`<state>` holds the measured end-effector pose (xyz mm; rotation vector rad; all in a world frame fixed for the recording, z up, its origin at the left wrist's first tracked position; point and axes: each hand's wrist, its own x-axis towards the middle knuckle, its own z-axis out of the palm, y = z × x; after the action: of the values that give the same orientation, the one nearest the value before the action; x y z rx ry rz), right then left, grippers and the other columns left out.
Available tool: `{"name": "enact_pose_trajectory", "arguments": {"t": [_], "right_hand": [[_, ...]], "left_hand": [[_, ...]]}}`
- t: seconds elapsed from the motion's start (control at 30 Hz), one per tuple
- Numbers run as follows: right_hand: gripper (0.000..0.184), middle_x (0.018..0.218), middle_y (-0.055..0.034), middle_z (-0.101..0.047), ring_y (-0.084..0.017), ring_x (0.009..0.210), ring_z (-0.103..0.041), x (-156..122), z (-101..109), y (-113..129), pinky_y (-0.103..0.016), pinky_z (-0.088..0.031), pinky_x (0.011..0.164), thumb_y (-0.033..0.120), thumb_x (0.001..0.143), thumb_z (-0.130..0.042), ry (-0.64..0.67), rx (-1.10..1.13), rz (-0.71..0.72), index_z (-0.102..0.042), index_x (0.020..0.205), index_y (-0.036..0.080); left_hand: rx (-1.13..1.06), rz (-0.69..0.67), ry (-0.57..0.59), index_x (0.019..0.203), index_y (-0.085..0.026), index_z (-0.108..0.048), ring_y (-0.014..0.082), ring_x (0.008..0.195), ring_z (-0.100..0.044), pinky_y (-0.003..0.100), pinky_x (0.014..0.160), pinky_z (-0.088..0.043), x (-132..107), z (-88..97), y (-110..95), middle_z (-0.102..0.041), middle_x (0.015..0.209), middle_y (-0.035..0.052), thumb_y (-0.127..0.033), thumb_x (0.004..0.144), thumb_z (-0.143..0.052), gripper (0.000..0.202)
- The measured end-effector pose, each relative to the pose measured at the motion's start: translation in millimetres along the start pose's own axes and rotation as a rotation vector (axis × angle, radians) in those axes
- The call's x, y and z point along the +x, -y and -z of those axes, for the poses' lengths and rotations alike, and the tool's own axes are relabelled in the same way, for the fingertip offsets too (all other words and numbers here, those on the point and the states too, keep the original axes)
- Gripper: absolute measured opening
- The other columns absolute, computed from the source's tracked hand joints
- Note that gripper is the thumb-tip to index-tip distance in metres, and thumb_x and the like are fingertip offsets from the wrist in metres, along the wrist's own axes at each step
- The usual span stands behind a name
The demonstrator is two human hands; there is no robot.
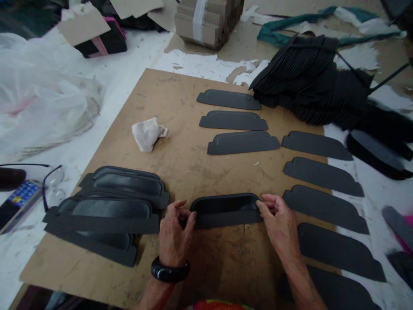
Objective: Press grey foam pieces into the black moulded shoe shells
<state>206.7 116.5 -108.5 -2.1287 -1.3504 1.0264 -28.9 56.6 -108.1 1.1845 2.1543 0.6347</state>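
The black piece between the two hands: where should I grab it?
Best to pinch the black piece by its short ends, probably, coming from left and right, where the left hand and right hand are. It is long, with a hollow along its middle, so holding both ends should balance it.

R hand (280,219) pinches R end of blk pc (226,218), L hand (176,234) touches L end. Stacked pcs (109,207) on brn board (180,170).
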Motion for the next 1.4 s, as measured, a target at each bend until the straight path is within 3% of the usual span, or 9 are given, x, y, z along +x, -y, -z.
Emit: {"name": "enact_pose_trajectory", "arguments": {"t": [0.33,1.07,1.27,1.4], "right_hand": [[0.036,0.077,-0.0058,-0.064,-0.017,0.066,-0.059,2.7,-1.6,-3.2,-0.029,-0.044,0.061,0.044,0.074,-0.056,-0.007,0.028,-0.003,-0.058,0.095,0.016],[0.038,0.080,-0.0064,-0.064,-0.017,0.068,-0.059,-0.2,0.3,-0.6,-0.029,-0.046,0.064,0.046,0.073,-0.054,-0.004,-0.033,0.016,-0.058,0.096,0.016],[0.037,0.081,-0.0055,-0.063,-0.017,0.071,-0.060,0.4,-0.1,-6.5,-0.030,-0.047,0.066,0.046,0.073,-0.055,0.009,0.005,0.012,-0.058,0.096,0.017],[0.033,0.081,-0.0033,-0.063,-0.016,0.070,-0.059,0.9,0.2,-8.9,-0.028,-0.046,0.067,0.045,0.074,-0.056,0.018,0.003,0.016,-0.059,0.093,0.018]], "left_hand": [[0.035,-0.009,-0.004,0.103,-0.020,-0.045,0.0204,0.070,-0.061,0.036,0.067,-0.046,1.9,-0.4,-1.1,-0.062,0.074,0.0005,-0.041,0.078,-0.051,0.033],[0.067,-0.045,-0.032,0.103,-0.020,-0.044,0.0196,0.070,-0.059,0.034,0.067,-0.044,-2.1,-0.7,0.0,-0.060,0.073,-0.0003,-0.033,0.080,-0.050,0.027],[0.116,-0.293,-0.133,0.092,-0.020,-0.052,0.0182,0.074,-0.053,0.033,0.070,-0.042,-10.5,3.2,7.4,-0.057,0.078,0.0023,-0.023,0.083,-0.049,0.009],[0.173,-0.481,-0.060,0.091,-0.024,-0.059,0.0177,0.080,-0.049,0.033,0.074,-0.039,-30.7,4.4,15.3,-0.058,0.088,0.0033,-0.012,0.084,-0.045,0.020]]}}
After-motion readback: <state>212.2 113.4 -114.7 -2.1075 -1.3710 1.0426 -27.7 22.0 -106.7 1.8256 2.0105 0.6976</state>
